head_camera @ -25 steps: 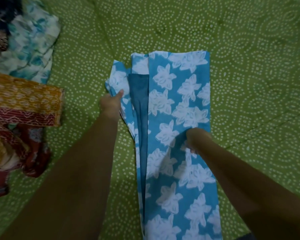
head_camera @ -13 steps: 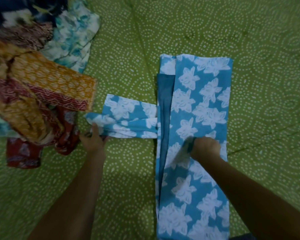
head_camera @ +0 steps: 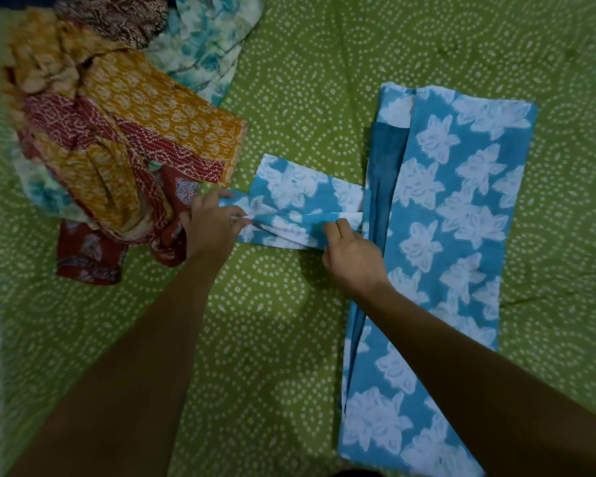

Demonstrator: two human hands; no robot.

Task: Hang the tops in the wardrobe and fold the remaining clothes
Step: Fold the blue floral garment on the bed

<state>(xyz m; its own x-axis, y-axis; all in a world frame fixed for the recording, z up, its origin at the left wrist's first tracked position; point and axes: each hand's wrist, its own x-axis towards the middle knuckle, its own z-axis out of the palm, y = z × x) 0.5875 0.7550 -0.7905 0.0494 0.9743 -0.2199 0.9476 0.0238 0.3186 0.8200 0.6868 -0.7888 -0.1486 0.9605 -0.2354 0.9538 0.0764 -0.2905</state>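
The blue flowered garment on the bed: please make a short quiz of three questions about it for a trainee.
1. True or false: both hands are on the sleeve of the blue garment.
2. Which side of the blue garment does the pile of clothes lie on? A) left B) right C) on top of it
3. Fill in: the garment lies on a ____ bedsheet with white dots.

Key
1. True. The left hand holds the sleeve at its end, and the right hand holds it near the body of the garment.
2. A
3. green
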